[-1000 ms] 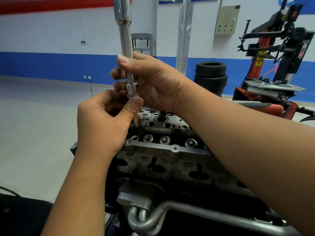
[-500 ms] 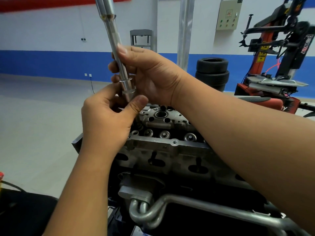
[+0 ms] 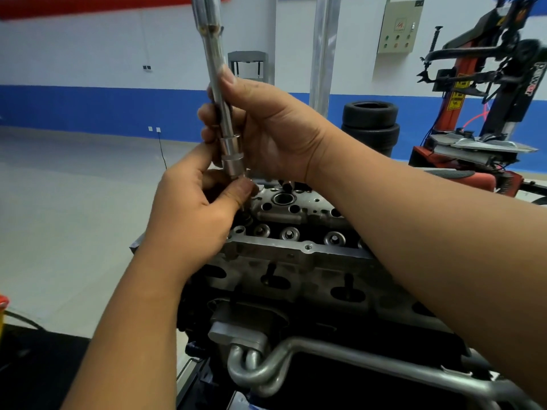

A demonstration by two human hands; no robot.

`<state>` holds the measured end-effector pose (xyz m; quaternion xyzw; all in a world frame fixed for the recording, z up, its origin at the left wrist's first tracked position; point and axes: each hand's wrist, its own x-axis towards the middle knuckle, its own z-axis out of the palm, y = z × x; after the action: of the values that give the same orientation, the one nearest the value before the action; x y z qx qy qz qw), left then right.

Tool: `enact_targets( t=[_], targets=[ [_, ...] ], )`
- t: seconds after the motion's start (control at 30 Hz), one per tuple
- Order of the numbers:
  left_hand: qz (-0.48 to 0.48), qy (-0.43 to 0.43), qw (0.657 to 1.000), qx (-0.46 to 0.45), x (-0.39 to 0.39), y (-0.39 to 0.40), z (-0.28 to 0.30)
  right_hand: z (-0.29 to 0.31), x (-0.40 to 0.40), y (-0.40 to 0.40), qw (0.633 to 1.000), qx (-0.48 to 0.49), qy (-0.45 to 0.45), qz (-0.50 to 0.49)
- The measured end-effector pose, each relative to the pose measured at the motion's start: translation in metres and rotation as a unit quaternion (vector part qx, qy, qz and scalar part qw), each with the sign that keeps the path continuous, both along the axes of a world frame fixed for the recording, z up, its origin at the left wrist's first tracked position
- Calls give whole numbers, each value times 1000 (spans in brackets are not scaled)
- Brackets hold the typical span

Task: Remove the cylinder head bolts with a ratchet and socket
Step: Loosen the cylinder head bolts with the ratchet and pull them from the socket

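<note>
Two hands are engaged on one tool above the cylinder head [image 3: 296, 253]. The extension bar [image 3: 217, 84] is gripped by the right hand [image 3: 266, 128], fingers and thumb curled round the shaft, tilted slightly off vertical. The socket [image 3: 233, 161] at its lower end is held above the head's far-left corner, apart from the casting. The left hand [image 3: 195, 214] is closed directly under the socket mouth, thumb and fingertips pinching something there (probably a withdrawn head bolt, but it is hidden by the thumb and cannot be confirmed). The ratchet itself is out of frame above.

Risks judged from this position:
- If the pinch is loosened, the piece could be dropped into one of the open bores on top of the head, or onto the floor left of the head.
- With the bar tilted, the socket could be knocked against the machined face below it.
- Grip on the polished shaft could slip if oily.
</note>
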<state>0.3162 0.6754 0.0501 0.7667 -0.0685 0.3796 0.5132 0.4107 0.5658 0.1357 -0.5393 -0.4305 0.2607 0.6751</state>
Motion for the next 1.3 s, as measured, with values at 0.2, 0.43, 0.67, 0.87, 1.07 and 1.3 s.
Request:
enact_targets(
  t=[0.2,0.43,0.67,0.87,1.07,1.3],
  targets=[
    [68,-27,997,1,0,4,-2,-1,-1,1,999,-15,4,31],
    [-11,-16,1000,-17,0,5,-3,-2,3,4,1000,-14,-1,13],
    [21,-53,998,-29,4,5,-4,-2,2,4,999,-17,13,27],
    [-38,-54,997,-27,5,2,-2,-1,4,2,1000,-12,3,9],
    [29,-78,995,-46,6,-1,-4,-2,2,1,999,-9,21,33],
    [-50,-51,997,-29,4,5,-3,-1,2,2,999,-3,21,29]
  ],
)
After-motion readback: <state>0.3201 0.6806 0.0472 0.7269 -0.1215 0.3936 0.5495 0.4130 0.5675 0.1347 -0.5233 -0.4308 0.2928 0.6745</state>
